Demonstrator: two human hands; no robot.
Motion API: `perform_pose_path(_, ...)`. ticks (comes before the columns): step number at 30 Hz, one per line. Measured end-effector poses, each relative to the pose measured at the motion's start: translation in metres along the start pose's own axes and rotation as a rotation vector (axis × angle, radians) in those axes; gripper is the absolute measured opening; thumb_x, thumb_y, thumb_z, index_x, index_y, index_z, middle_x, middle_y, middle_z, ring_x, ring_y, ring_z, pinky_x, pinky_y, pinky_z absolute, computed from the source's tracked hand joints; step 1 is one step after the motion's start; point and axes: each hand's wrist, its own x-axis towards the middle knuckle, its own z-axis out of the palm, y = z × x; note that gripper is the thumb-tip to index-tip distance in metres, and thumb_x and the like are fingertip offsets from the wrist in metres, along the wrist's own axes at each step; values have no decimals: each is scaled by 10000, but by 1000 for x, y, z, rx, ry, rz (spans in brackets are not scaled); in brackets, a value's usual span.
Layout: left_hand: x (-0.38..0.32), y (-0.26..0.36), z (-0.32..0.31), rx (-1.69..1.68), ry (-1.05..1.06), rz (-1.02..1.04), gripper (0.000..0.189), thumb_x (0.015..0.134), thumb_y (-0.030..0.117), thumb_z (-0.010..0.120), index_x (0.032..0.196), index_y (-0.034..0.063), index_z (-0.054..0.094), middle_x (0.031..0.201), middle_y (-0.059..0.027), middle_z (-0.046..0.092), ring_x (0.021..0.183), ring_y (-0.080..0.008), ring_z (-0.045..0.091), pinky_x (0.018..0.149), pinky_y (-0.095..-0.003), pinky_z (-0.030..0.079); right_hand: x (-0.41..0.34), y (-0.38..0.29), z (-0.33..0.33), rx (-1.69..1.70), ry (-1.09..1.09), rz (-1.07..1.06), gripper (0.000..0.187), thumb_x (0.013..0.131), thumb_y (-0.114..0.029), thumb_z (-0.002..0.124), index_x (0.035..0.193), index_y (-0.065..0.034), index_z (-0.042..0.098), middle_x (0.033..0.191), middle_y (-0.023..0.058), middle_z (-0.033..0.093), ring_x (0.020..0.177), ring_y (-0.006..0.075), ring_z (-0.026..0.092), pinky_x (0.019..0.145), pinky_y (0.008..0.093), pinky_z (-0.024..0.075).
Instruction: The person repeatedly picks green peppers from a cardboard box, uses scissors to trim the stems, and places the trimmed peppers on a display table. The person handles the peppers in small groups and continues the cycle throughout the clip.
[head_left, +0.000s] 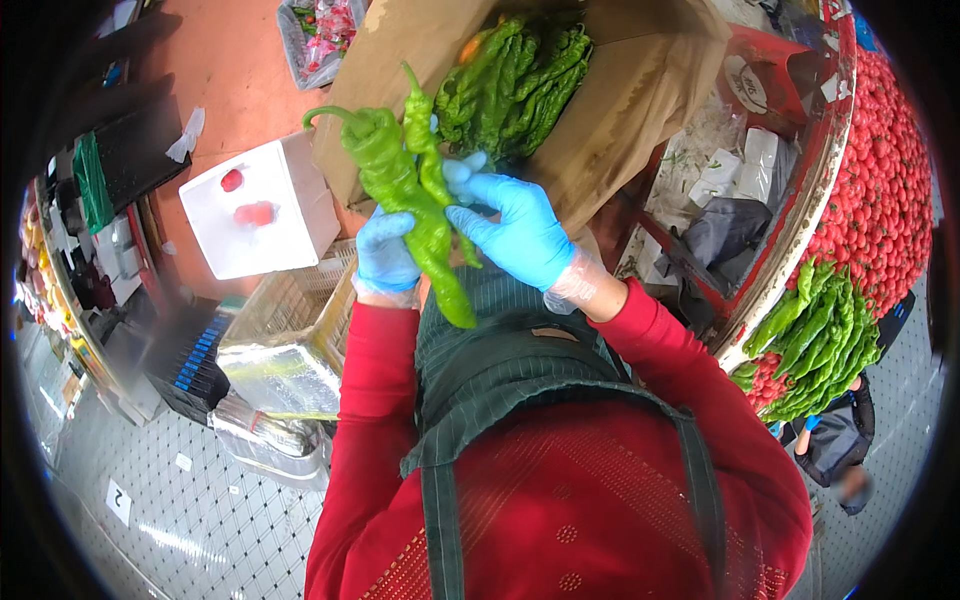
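Observation:
My left hand (388, 253), in a blue glove, holds a large, wrinkled light-green pepper (386, 172) with its curved stem pointing up and left. A thinner, twisted green pepper (420, 127) lies alongside it, with the fingers of my right hand (521, 229) around it. That hand also wears a blue glove, with clear plastic at the wrist. Just beyond both hands stands an opened cardboard box (637, 97). Inside it is a heap of long, wrinkled green peppers (510, 97); an orange-red patch shows among them.
Left of the box is a white foam box (240, 176) with red pieces on top. Nearer me stands a plastic crate (277, 307). On the right, a curved display rim (832, 187) borders heaped small red tomatoes (870, 172) and green peppers (817, 337). Another person (840, 442) is beyond it.

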Motion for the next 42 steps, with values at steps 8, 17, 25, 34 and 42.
perform_pose_path(8, -6, 11, -23, 54, 76, 76, 973, 671, 364, 744, 1432, -54, 304, 981, -88, 536, 1032, -271, 580, 1054, -628, 377, 71, 140, -41, 133, 280, 495, 131, 895, -130, 638, 930, -33, 718, 847, 49, 700, 779, 112, 617, 725, 283, 501)
perform_pose_path(17, -6, 8, -58, -65, -92, 112, 951, 693, 276, 774, 1458, -16, 290, 1040, -128, 609, 1033, -351, 625, 993, -592, 455, 174, 388, -117, -409, 138, 853, 346, 938, -312, 566, 1170, -67, 643, 1109, 94, 688, 945, 258, 666, 832, 390, 512)
perform_pose_path(25, -5, 3, -61, -34, -14, 135, 833, 730, 300, 809, 1368, -56, 409, 850, -116, 610, 852, -300, 657, 954, -551, 501, 245, 411, -127, -445, 445, 1000, 585, 964, -475, 480, 1289, 7, 551, 1285, 175, 607, 1213, 344, 556, 979, 414, 451)
perform_pose_path(34, -1, -1, -65, -95, -32, 186, 748, 799, 339, 766, 1327, -84, 446, 873, -168, 634, 856, -353, 666, 956, -580, 484, 226, 424, -158, 168, 414, 691, 311, 776, -282, 647, 968, -38, 623, 890, 111, 648, 808, 272, 598, 755, 389, 502)
perform_pose_path(42, 1, 2, -64, -18, -25, 171, 809, 761, 377, 808, 1332, -69, 447, 880, -137, 629, 847, -311, 656, 952, -557, 493, 177, 329, -86, 688, 729, 642, 125, 788, -186, 732, 757, -136, 622, 651, 16, 598, 535, 156, 526, 501, 281, 416)
